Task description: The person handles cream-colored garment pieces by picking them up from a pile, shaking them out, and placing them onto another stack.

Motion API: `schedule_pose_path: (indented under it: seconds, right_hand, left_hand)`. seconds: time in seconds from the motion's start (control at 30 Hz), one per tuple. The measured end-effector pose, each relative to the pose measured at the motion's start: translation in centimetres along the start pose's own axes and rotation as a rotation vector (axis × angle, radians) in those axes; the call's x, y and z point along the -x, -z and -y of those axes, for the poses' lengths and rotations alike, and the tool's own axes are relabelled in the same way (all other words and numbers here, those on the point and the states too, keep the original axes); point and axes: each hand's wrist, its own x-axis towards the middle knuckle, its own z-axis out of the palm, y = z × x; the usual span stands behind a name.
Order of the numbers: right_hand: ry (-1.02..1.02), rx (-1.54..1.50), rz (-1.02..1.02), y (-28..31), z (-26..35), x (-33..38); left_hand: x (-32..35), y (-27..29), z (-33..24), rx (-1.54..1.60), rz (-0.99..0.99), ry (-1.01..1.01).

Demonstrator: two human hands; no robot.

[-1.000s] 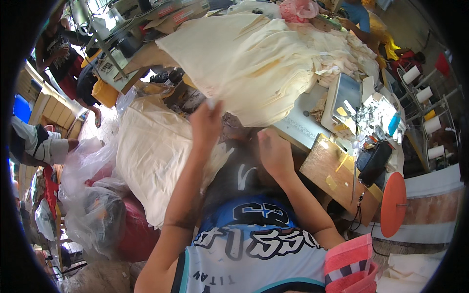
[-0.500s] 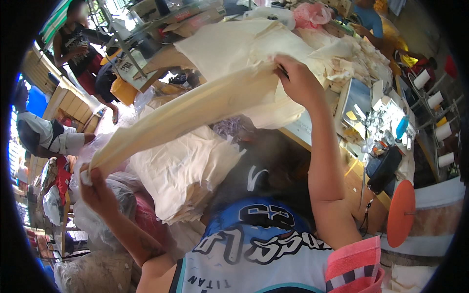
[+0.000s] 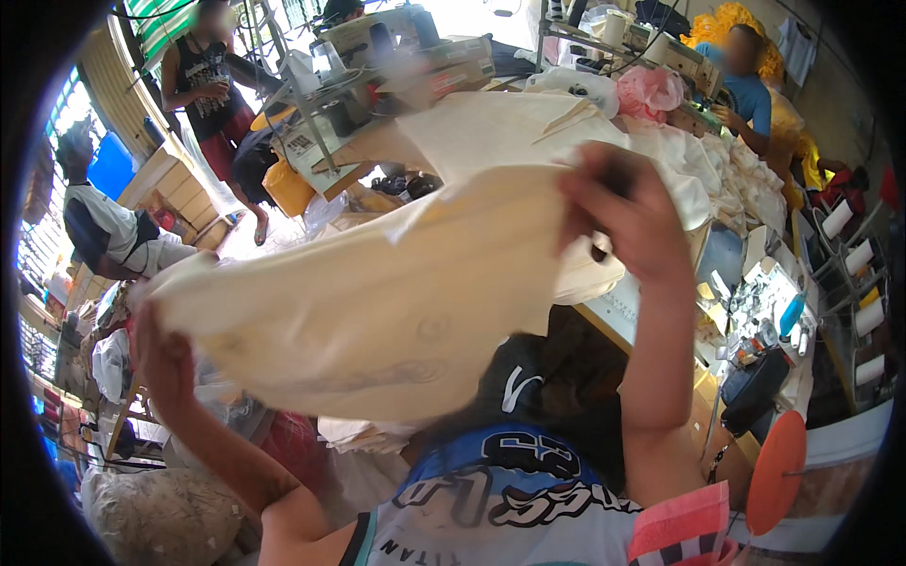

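Observation:
A cream cloth piece (image 3: 377,302) hangs stretched between my two raised hands, with faint grey marks near its lower edge. My left hand (image 3: 165,363) is closed on its left end, the fingers blurred and partly behind the fabric. At the upper right corner, my right hand (image 3: 628,212) grips the cloth between thumb and fingers. Something small and dark shows beneath that hand, too blurred to name. Below the cloth, part of a cream fabric stack (image 3: 368,434) peeks out; the rest is hidden.
More cream fabric (image 3: 500,132) covers the table ahead, with a crumpled heap (image 3: 741,184) at its right. Small tools and a dark pouch (image 3: 755,391) lie to the right, near an orange disc (image 3: 777,472) and thread cones (image 3: 859,257). Other people (image 3: 203,85) are nearby.
The cloth has gone from a narrow folded band to a broad, opened sheet that now hides most of the stack. Both hands keep hold of it, and the view has tilted upward.

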Motion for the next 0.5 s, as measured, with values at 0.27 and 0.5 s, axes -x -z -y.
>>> schedule_pose_path:
  seconds: [0.27, 0.5]
  right_hand:
    - [0.122, 0.051, -0.164, -7.5, -8.3, -9.5]
    - [0.032, 0.304, -0.048, -10.5, -13.9, -4.1]
  left_hand:
    - [-3.3, -8.4, 6.0, 0.121, -0.187, 0.349]
    - [9.0, -2.9, 8.5, 0.907, -0.38, 1.036]
